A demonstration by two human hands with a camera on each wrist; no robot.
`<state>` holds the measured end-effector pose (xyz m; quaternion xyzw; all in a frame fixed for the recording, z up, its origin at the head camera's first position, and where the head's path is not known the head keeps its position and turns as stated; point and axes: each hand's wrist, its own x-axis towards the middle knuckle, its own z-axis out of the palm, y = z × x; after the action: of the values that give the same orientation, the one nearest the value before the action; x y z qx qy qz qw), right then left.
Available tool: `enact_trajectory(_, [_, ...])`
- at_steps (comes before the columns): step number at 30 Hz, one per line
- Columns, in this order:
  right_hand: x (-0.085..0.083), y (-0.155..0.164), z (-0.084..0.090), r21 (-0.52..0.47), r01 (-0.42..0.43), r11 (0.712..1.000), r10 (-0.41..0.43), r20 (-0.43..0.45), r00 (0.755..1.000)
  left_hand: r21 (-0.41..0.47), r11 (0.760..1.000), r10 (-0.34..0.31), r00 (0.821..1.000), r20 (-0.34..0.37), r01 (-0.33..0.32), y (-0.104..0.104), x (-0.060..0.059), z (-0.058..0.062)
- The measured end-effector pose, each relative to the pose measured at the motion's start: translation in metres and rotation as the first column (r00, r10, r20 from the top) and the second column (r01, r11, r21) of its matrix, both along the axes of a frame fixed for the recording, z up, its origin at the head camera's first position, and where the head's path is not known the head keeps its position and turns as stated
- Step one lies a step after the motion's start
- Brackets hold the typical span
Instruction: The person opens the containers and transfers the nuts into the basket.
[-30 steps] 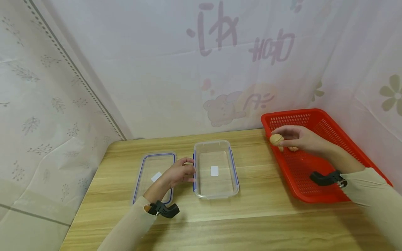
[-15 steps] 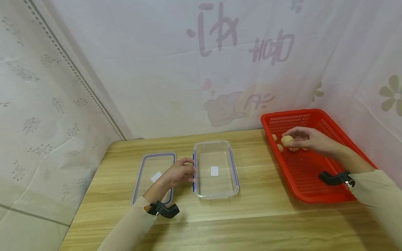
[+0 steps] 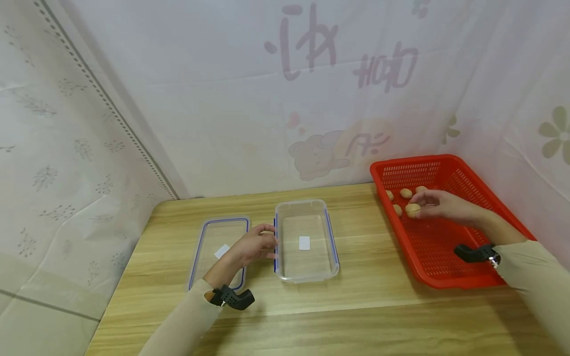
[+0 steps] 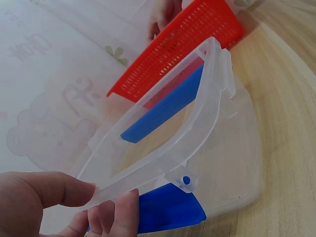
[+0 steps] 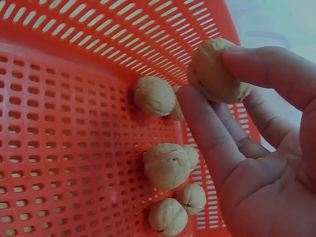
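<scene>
From the head camera, the right hand point(image 3: 438, 203) lay low inside the red basket point(image 3: 463, 277) at the right of the wooden surface point(image 3: 356, 316), its fingers hiding much of the walnut point(image 3: 412, 209) they touched, so the hold was hard to judge there; other loose walnuts point(image 3: 405, 193) sat just beyond it near the basket's far left corner. Half a second before, that hand had been raised with a nut held above the basket floor; it had since come down, and more nuts showed behind it. The left hand point(image 3: 256, 245) had not moved, resting at the left rim of the clear container point(image 3: 306, 277), with the blue-edged lid point(image 3: 213, 225) lying flat just beside and partly under the forearm. At the left wrist, the left hand point(image 4: 74, 207) was cut off by the frame's bottom, thumb and curled fingers pinching the clear container point(image 4: 212, 148) by its rim beside a blue clasp point(image 4: 168, 210); the red basket point(image 4: 182, 47) stood beyond. At the right wrist, the right hand point(image 5: 256, 148) was mostly open, thumb and a finger lightly pinching one walnut point(image 5: 215, 71) against the basket point(image 5: 59, 98) wall, and four loose walnuts point(image 5: 168, 165) lay on the mesh beside the fingers.
</scene>
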<state>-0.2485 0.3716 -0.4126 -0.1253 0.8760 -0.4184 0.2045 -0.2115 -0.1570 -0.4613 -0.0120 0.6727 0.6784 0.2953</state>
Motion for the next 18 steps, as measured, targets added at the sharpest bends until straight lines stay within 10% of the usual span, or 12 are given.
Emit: enact_trajectory(18, [-0.006,-0.014,-0.024,0.012,-0.083,0.996,0.081,0.111,0.991,-0.007,1.000,-0.009,1.000,-0.011,0.009,-0.001,0.000,-0.001])
